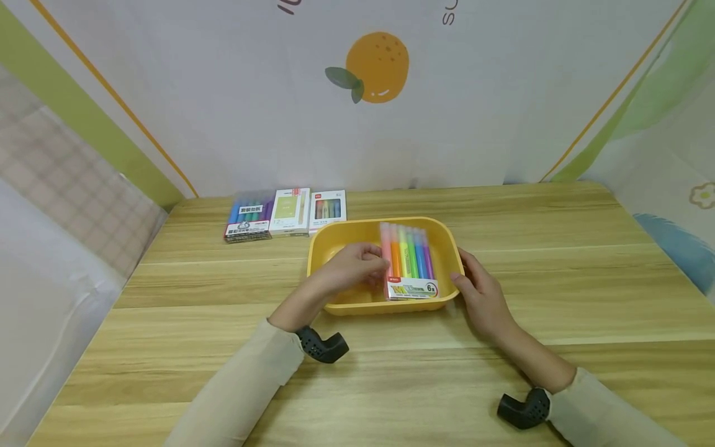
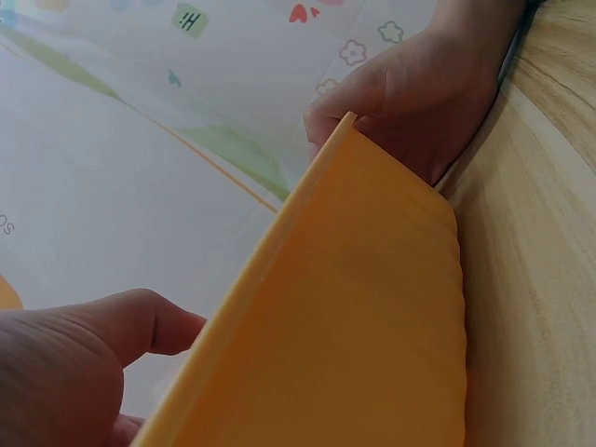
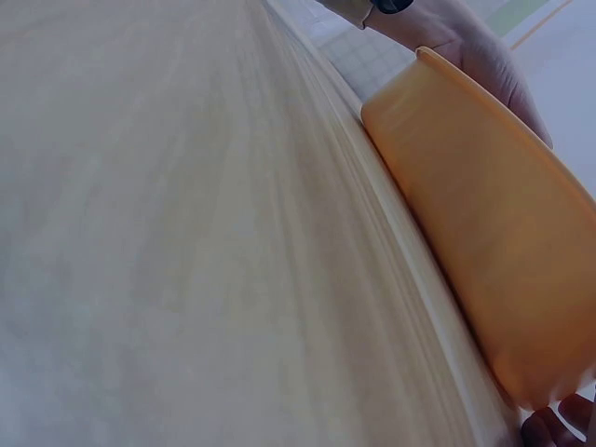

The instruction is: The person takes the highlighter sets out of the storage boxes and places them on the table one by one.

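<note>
A yellow plastic tray (image 1: 335,248) sits mid-table. Inside it, on the right, lies a clear pack of highlighters (image 1: 410,264) in several colours. My left hand (image 1: 373,264) reaches into the tray and its curled fingers grip the pack's left edge. My right hand (image 1: 461,271) holds the tray's right side, thumb on the rim and fingers along the outer wall. In the left wrist view the tray wall (image 2: 354,317) fills the frame, with the left hand (image 2: 74,363) below and the right hand (image 2: 419,93) behind the corner. The right wrist view shows the tray's outer wall (image 3: 484,223).
Three boxed pen sets lie side by side at the back left: a dark one (image 1: 248,217), a white-green one (image 1: 290,211) and a small one (image 1: 328,208). Fabric walls enclose the wooden table (image 1: 558,279) on three sides.
</note>
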Tool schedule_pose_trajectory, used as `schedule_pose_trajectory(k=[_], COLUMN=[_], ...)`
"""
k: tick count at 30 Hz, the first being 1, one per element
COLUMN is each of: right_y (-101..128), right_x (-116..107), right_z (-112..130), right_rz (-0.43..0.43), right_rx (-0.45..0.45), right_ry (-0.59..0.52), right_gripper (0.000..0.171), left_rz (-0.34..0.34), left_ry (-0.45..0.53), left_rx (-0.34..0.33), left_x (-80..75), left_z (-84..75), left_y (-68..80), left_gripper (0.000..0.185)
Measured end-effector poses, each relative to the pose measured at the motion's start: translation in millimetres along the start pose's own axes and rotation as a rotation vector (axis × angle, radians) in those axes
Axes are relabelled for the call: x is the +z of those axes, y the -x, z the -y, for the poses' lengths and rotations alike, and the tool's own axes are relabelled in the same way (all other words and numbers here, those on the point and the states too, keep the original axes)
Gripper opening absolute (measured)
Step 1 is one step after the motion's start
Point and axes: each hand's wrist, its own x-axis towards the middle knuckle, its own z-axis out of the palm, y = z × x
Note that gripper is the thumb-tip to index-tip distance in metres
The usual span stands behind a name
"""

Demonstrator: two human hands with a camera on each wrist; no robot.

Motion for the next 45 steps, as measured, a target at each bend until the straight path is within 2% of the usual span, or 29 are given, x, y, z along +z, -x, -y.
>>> schedule_pose_trajectory(k=[8,27,45], right_y=[0.0,-0.2,-0.7], right_x=[0.5,-0.1,0.1], right_z=[-0.9,0.6,0.1], right_rz=[-0.006,-0.001,0.001], right_rx=[-0.001,0.008,0.010], right_ry=[0.001,0.019,0.012], right_gripper=[0.049,0.050,0.050], left_rz=[0.000,-0.023,-0.015], left_ry=[-0.005,-0.017,-0.017], left_rx=[0.010,-0.013,-0.011], left_x=[0.3,0.9,2.6], left_z=[0.8,0.6,-0.6], left_y=[-0.9,-0.3,0.5], left_gripper=[0.040,0.039,0.036])
